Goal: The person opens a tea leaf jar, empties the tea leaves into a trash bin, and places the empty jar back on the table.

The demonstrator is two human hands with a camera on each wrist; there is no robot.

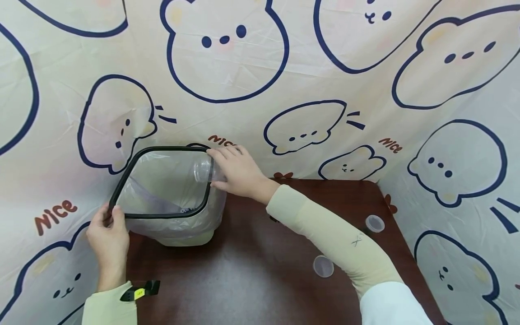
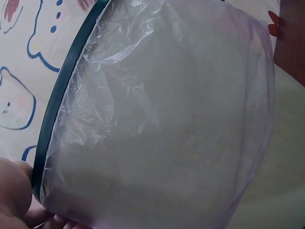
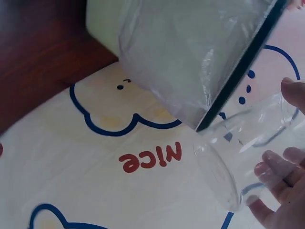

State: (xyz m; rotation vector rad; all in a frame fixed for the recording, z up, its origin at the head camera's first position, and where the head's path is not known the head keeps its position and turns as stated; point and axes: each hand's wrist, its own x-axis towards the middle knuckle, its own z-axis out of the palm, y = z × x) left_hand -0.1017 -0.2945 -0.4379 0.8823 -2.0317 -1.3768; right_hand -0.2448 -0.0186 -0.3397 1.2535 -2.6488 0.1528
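Fingers (image 1: 99,216) of the left hand (image 1: 109,239) pinch the bin's (image 1: 188,239) dark rim (image 1: 162,216), tips partly hidden; farther off, here's the right hand (image 1: 239,174) curled round a clear cup (image 1: 203,172), tipped sideways by the rim's corner, one end obscured.

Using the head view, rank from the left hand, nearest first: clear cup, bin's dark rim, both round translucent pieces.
1. Dark rim: left hand grips it.
2. Clear cup: in right hand.
3. Left round piece: on the table.
4. Right round piece: table's right side.
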